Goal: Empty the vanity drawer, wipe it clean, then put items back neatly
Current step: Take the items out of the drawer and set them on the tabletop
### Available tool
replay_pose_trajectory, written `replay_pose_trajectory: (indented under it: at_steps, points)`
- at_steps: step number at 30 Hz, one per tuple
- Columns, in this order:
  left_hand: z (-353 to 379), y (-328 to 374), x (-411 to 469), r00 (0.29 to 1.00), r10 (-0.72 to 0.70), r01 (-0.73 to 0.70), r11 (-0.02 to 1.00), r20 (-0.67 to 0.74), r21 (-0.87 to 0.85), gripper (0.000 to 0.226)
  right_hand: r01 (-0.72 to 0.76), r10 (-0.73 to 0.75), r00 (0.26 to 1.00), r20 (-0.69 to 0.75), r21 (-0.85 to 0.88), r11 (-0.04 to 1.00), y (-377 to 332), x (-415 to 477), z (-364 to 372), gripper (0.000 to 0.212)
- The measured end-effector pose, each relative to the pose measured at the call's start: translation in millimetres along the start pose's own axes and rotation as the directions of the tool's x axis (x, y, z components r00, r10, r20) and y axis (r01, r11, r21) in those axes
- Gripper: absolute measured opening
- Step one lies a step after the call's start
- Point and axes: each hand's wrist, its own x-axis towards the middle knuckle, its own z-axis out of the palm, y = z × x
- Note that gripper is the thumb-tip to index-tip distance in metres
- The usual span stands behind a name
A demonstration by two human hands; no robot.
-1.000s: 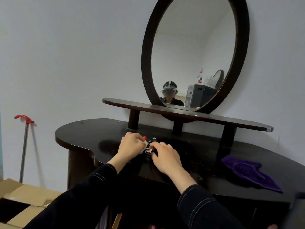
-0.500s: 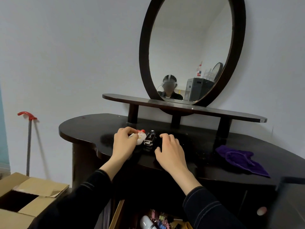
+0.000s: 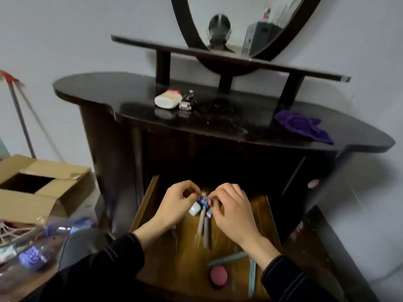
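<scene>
Two hands, your left hand [image 3: 174, 205] and right hand [image 3: 233, 212], are pinching the clips [image 3: 204, 200] lying just between them, equally near both, toward the back edge of the drawer [image 3: 143, 204].

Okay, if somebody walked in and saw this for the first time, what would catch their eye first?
Most likely the left hand and right hand meeting over the open drawer, both pinching a blurred bundle of small items. Next, the purple cloth crumpled on the right of the dark vanity top, and the white bottle with a red cap lying near its middle, below the oval mirror.
</scene>
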Motion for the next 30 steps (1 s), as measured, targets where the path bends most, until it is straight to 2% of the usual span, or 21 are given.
replay_pose_trajectory:
  at_steps: [2, 5, 9, 12, 15, 17, 19, 21, 25, 27, 30]
  points:
    - [16, -23, -5, 0.991, -0.091, 0.086, 0.995, 0.102, 0.057, 0.017, -0.176, 0.17, 0.974, 0.153, 0.03, 0.984, 21, -24, 22, 0.017]
    - [37, -55, -12, 0.954, -0.169, 0.12, 0.972, 0.249, 0.2, 0.015, -0.418, 0.372, 0.872, 0.319, 0.089, 0.904, 45, -51, 51, 0.018]
    - [63, -83, -20, 0.847, -0.223, 0.004, 0.91, 0.482, 0.415, 0.015, -0.533, 0.409, 0.725, 0.554, 0.075, 0.843, 62, -69, 78, 0.017]
    - [77, -89, -22, 0.773, -0.246, -0.048, 0.897, 0.585, 0.44, 0.017, -0.458, 0.337, 0.625, 0.704, -0.019, 0.889, 66, -74, 86, 0.017]
    - [85, -90, -22, 0.744, -0.25, -0.048, 0.905, 0.619, 0.423, 0.02, -0.391, 0.295, 0.593, 0.75, -0.053, 0.919, 66, -75, 85, 0.009]
    - [87, -91, -21, 0.743, -0.253, -0.044, 0.905, 0.62, 0.422, 0.019, -0.417, 0.297, 0.589, 0.752, -0.032, 0.908, 65, -74, 82, 0.007]
    - [87, -93, -20, 0.749, -0.253, -0.028, 0.912, 0.613, 0.41, 0.019, -0.413, 0.275, 0.553, 0.786, -0.028, 0.91, 62, -74, 81, 0.023]
    - [87, -95, -20, 0.751, -0.254, -0.017, 0.915, 0.609, 0.403, 0.019, -0.311, 0.217, 0.521, 0.826, -0.053, 0.949, 57, -75, 81, 0.04]
    - [85, -97, -18, 0.77, -0.255, 0.0, 0.917, 0.585, 0.4, 0.02, -0.075, 0.131, 0.514, 0.848, -0.108, 0.991, 51, -78, 83, 0.059]
    - [85, -98, -18, 0.776, -0.261, 0.009, 0.915, 0.575, 0.404, 0.021, -0.005, 0.109, 0.505, 0.856, -0.123, 0.992, 48, -81, 85, 0.062]
    - [86, -98, -18, 0.769, -0.272, 0.017, 0.913, 0.579, 0.407, 0.021, 0.011, 0.081, 0.503, 0.861, -0.1, 0.995, 44, -85, 88, 0.05]
